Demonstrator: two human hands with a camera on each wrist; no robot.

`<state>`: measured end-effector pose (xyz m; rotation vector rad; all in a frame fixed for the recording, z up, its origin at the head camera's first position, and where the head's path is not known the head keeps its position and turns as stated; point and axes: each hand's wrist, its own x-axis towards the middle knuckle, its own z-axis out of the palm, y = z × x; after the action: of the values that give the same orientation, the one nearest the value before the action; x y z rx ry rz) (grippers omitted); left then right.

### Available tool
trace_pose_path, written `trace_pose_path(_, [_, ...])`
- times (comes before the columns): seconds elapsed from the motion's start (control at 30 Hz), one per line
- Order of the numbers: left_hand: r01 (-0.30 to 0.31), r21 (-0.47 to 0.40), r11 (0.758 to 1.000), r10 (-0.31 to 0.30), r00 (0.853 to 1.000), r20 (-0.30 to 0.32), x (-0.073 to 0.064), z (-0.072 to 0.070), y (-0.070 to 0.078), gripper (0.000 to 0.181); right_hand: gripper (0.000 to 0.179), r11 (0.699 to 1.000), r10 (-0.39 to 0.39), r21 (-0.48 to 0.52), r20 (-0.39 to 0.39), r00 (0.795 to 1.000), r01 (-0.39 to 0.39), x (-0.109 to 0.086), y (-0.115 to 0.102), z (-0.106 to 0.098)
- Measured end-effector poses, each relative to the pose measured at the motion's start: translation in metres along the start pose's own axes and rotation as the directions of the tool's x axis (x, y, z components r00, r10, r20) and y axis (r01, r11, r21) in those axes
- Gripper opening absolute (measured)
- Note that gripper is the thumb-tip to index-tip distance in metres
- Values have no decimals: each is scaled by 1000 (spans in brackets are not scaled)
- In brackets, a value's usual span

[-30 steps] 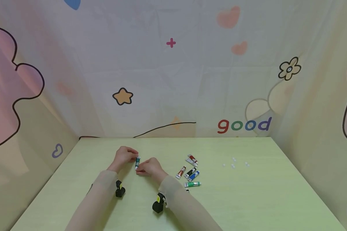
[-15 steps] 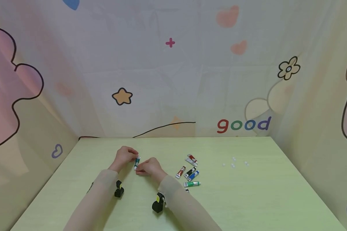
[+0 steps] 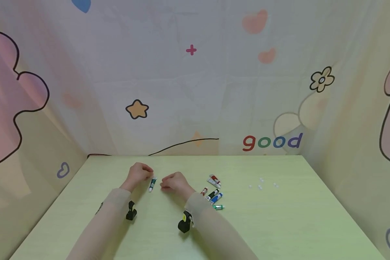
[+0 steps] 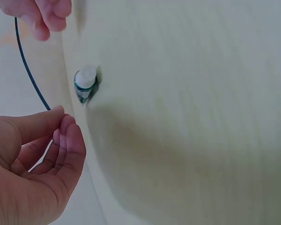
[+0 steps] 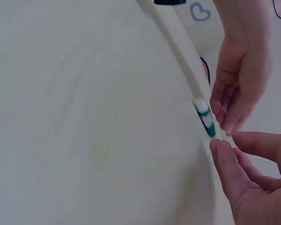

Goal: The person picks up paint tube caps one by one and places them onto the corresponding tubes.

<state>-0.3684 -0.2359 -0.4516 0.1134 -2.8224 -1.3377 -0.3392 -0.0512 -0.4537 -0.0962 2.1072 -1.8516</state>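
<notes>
A dark green paint tube (image 3: 152,184) with a white cap lies on the table between my two hands, its cap end toward me. My left hand (image 3: 139,175) hovers at the tube's far end, thumb and fingertips close together with nothing between them. In the left wrist view a narrow gap separates those fingertips from the tube (image 4: 85,82). To the tube's right, my right hand (image 3: 177,183) is apart from it, loosely curled and holding nothing. The right wrist view has the tube (image 5: 206,117) lying just beyond the right fingertips.
Right of my right arm lie more paint tubes: a red one (image 3: 216,180), a black one (image 3: 212,195), a blue one (image 3: 216,198), and a green one (image 3: 219,207) partly behind the sleeve. Several small white pieces (image 3: 260,187) are scattered farther right. A printed curtain (image 3: 182,90) backs the table.
My right hand has let go of the tube's cap end and moved right and slightly away. My left hand has drawn back a little from the far end. The tube now lies alone.
</notes>
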Motion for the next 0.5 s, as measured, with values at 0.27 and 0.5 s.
trace_pose_path(0.27, [-2,-64,998,4,1000,31,0,-4,13,14,27,995,-46,-94,-52,998,40,3,-17,-47])
trace_pose_path(0.5, [-43,-89,995,48,998,47,5,5,28,20,27,986,-68,-161,-124,990,48,-3,-25,-99])
